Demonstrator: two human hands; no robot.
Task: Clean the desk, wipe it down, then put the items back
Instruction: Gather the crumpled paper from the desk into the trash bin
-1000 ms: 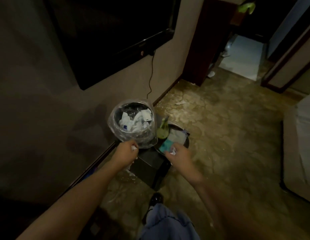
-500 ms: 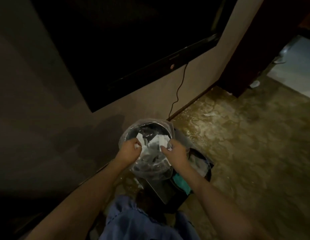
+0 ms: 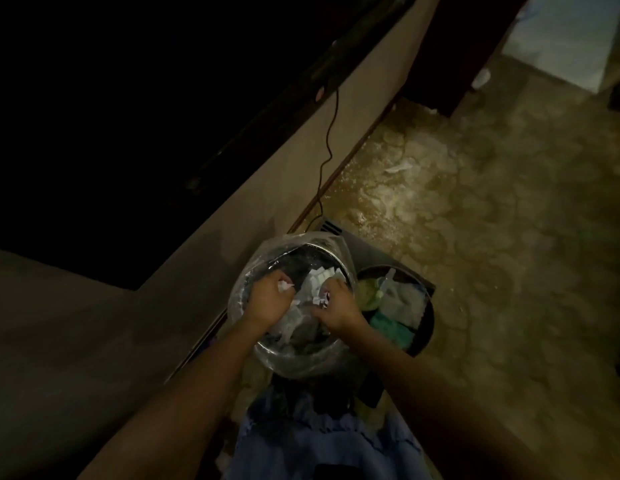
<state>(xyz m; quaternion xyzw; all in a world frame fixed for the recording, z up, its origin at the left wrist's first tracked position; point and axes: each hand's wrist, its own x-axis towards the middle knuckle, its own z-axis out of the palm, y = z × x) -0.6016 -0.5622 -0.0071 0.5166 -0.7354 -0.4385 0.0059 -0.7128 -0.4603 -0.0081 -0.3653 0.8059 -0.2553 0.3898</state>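
Note:
A round waste bin [image 3: 294,362] lined with a clear plastic bag stands on the floor by the wall, part full of white crumpled paper [image 3: 320,277]. Both my hands reach down inside its mouth. My left hand [image 3: 267,299] grips a small wad of white paper in curled fingers. My right hand [image 3: 336,306] pinches another crumpled white scrap over the rubbish. The scene is dim and slightly blurred.
A second dark bin [image 3: 428,317] to the right holds a green bottle [image 3: 369,292], white material and a teal item [image 3: 391,327]. A black cable [image 3: 327,143] hangs down the wall below a dark screen [image 3: 163,98]. A paper scrap [image 3: 398,167] lies on the patterned floor.
I have stepped closer and both hands have moved from the bin's near rim down into its mouth, still holding paper scraps. The view has tilted further down.

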